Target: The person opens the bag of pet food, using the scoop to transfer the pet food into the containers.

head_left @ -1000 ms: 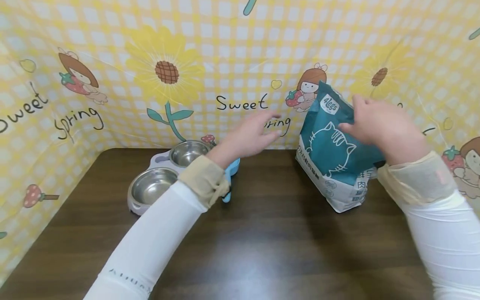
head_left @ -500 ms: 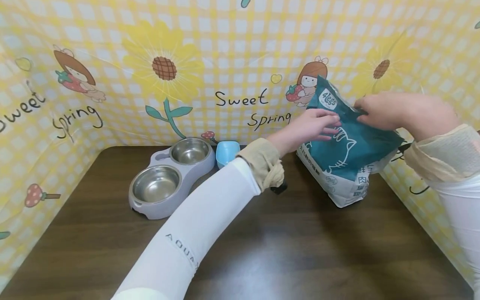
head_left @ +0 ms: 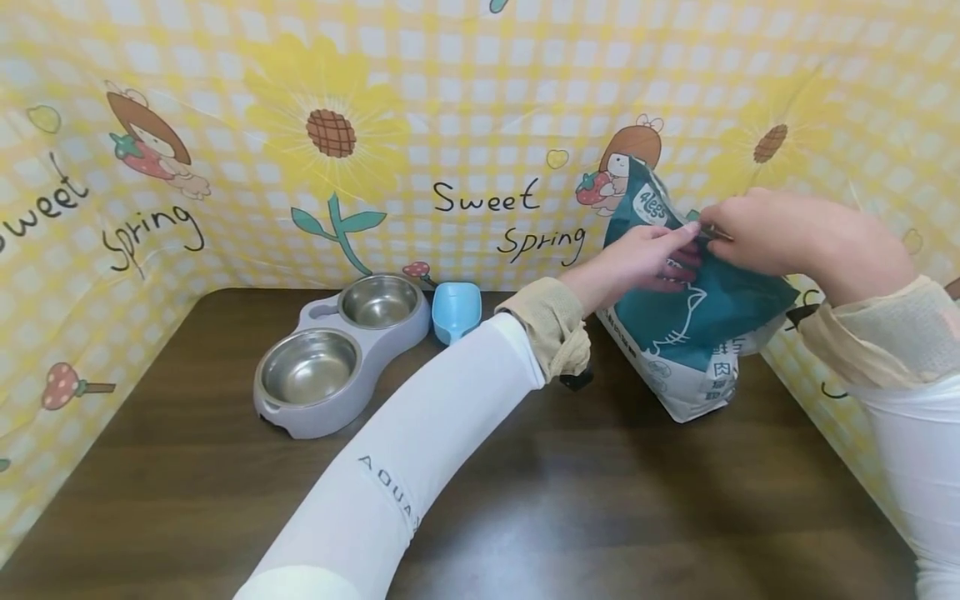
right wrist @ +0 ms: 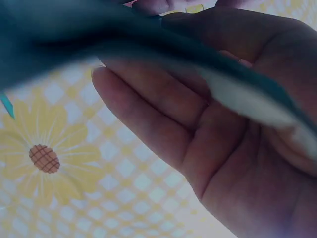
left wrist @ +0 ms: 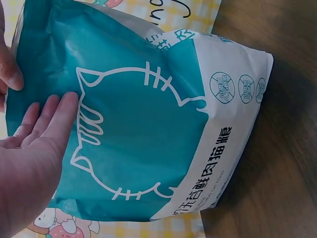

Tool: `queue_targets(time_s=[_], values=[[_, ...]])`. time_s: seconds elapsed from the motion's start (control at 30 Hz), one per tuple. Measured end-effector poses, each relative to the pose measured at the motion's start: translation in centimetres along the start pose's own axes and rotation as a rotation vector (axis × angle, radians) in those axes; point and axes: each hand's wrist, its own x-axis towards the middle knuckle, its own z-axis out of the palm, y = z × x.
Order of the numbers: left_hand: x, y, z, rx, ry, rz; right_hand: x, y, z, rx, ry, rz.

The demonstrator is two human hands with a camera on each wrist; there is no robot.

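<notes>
A teal and white bag of cat food [head_left: 663, 325] with a white cat outline stands upright at the right of the table, its top leaning and creased. My right hand [head_left: 802, 237] pinches its top edge, the thumb in front and the other fingers behind; in the right wrist view the bag's edge runs between thumb and fingers [right wrist: 148, 116]. My left hand [head_left: 637, 262] lies at the upper front of the bag, its thumb up by the right hand's fingertips. Close up in the left wrist view, the left fingers [left wrist: 62, 114] are extended against the teal front.
A lilac double pet bowl stand [head_left: 367, 367] with two steel bowls sits at the left of the dark wooden table [head_left: 510, 500]. Beside it, near the back edge, lies a light blue scoop [head_left: 456, 308]. A yellow checked cloth [head_left: 465, 108] hangs behind and at the sides.
My left hand has moved right from beside the scoop to the bag's front. My right hand has come onto the bag's top edge and now pinches it. The blue scoop has come into view.
</notes>
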Motion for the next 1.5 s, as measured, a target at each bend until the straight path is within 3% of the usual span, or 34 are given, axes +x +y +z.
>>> queue_targets(time_s=[0.4,0.6,0.8,1.1,1.5], values=[[0.4,-1.2,-1.1,-0.124,-0.042,0.003,0.1,-0.3,0.5,0.064,0.056,-0.022],[0.3,-1.4,-1.1,-0.107,-0.036,0.003,0.1,-0.3,0.9,0.076,0.072,-0.021],[0.5,-1.0,-0.5,-0.049,0.057,-0.024,0.2,-0.7,1.1,0.079,0.120,-0.038],[0.1,0.3,-0.8,-0.119,0.233,-0.091,0.3,-1.2,1.4,0.079,0.289,-0.157],[-1.9,0.7,-2.2,0.014,0.321,-0.006,1.8,-2.1,1.8,0.180,0.420,-0.280]])
